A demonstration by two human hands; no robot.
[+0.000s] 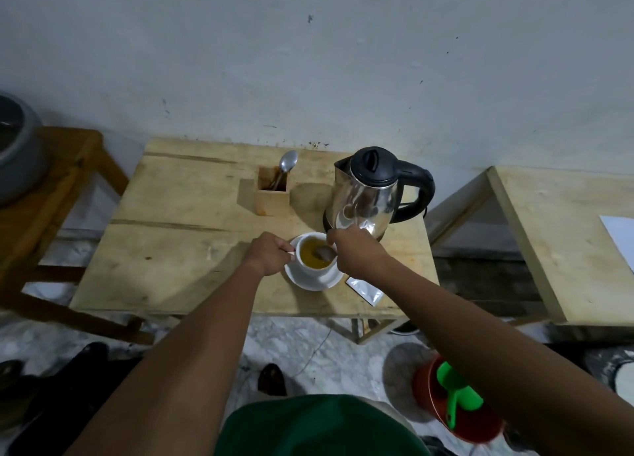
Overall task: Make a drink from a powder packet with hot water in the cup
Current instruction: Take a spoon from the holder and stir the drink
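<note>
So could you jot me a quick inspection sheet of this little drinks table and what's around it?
Surface: pale wooden plank table, scuffed and stained.
Job's things: white ceramic cup of yellowish-brown drink on a white saucer; metal spoon in the cup; silver powder packet lying flat beside the saucer; steel kettle with black lid and handle behind the cup.
Clutter: square wooden holder with a second metal spoon.
Grips: left hand at the cup's handle side; right hand holds the spoon.
Cables: thin cord hanging below the table.
Surroundings: grey wall, second wooden table on the right, red bucket with green scoop on the floor.
</note>
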